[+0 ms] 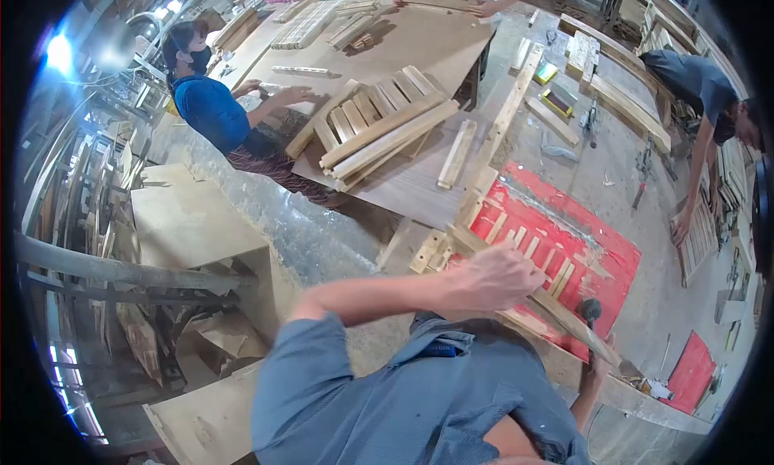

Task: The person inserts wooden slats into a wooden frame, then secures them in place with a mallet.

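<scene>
My left hand (504, 278) is closed on a long wooden rail (568, 320), which slants from upper left to lower right over the red sheet (601, 255). At the rail's lower right end is my right hand (595, 378), partly hidden, with its fingers closed around that end. Several thin wooden slats (556, 276) lie side by side on the red sheet beyond the rail. Close to my right hand is a tool with a dark round head (590, 309), like a mallet; its handle is mostly hidden.
Ahead, a table (427, 42) bears a stack of slatted wooden frames (383, 118). A co-worker in blue (211, 102) stands at its left; another person (697, 78) bends over slats at the right. Clamps (643, 163) lie on the bench. Plywood panels (193, 215) stand at my left.
</scene>
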{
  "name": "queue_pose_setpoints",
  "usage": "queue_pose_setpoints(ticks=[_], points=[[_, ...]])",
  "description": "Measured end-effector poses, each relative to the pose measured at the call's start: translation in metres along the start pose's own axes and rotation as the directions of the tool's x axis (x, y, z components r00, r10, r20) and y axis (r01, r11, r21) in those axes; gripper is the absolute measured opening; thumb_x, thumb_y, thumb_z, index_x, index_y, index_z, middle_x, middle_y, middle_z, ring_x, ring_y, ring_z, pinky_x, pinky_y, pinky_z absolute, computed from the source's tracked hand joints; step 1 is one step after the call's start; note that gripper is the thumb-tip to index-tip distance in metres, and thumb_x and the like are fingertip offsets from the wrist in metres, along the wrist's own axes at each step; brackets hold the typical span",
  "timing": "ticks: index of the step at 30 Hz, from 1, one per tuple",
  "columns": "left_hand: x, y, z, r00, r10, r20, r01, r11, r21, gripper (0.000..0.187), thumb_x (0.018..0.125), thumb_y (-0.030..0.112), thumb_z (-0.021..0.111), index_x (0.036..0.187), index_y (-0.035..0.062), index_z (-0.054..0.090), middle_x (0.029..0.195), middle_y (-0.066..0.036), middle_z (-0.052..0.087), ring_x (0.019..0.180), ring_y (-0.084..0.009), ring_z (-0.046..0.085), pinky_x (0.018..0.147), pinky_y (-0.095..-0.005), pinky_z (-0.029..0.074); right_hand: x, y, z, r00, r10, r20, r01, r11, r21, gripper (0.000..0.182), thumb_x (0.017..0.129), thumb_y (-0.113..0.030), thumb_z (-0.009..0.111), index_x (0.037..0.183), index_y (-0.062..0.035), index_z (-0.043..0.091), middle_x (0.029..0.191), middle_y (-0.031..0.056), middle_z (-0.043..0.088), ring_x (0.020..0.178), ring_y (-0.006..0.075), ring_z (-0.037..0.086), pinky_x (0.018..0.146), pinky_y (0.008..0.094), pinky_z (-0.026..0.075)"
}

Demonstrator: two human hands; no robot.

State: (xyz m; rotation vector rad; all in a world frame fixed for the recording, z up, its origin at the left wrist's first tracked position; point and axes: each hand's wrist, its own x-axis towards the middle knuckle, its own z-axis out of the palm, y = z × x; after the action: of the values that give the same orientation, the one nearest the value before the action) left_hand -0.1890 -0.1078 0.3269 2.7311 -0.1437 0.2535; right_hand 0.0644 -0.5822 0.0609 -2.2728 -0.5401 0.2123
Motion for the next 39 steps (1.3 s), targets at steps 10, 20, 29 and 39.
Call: queue_pose_setpoints(ticks=[10,20,29,39], points=[[0.103,-0.014,0.038,0.696,0.654,-0.298,-0.391,0.692,0.607,0.021,0.075,0.020,0.072,0.091,0.0098,0.063,0.101,-0.011,0.067,0.100,-0.0280,0.067,0.093,-0.0425,0.047,-0.018,-0.090,-0.043,0.918,0.306,0.253,-0.337,0.266,0.903,0.063,0.086,-0.023,0.067,0.141,0.0030,0.048,0.131,0.0149,0.062,0.116,0.0253,0.062,0.104,0.0407,0.047],[0.045,-0.061,0.231,0.735,-0.660,-0.155,0.672,0.739,0.042,0.097,0.079,0.046,0.077,0.155,0.0048,0.030,0.158,-0.030,0.026,0.145,-0.0498,0.026,0.118,-0.0580,0.025,0.112,-0.012,-0.083,0.769,0.637,-0.046,-0.127,0.223,0.967,0.024,0.088,-0.024,0.061,0.105,-0.0070,0.065,0.095,0.0034,0.062,0.093,0.0184,0.060,0.088,0.0331,0.049],[0.026,-0.096,0.300,0.398,-0.916,0.039,0.917,0.398,-0.025,0.110,0.087,0.073,0.055,0.158,-0.0015,0.017,0.163,-0.030,0.016,0.151,-0.0475,0.014,0.121,-0.0619,0.013,0.307,0.042,-0.031,0.925,0.347,0.156,-0.259,0.273,0.927,0.011,0.094,-0.009,0.066,0.101,-0.0103,0.057,0.071,-0.0021,0.056,0.068,0.0138,0.062,0.061,0.0273,0.050],[0.027,-0.038,0.331,0.586,-0.803,0.108,0.761,0.498,-0.417,0.088,0.097,0.059,0.051,0.157,-0.0001,0.026,0.164,-0.026,0.022,0.154,-0.0372,0.014,0.123,-0.0544,0.010,0.092,-0.154,0.179,0.916,0.170,0.363,-0.038,0.938,-0.344,0.110,0.076,-0.061,0.076,0.158,-0.0073,0.026,0.157,0.0378,0.022,0.149,0.0524,0.017,0.116,0.0658,0.022]])
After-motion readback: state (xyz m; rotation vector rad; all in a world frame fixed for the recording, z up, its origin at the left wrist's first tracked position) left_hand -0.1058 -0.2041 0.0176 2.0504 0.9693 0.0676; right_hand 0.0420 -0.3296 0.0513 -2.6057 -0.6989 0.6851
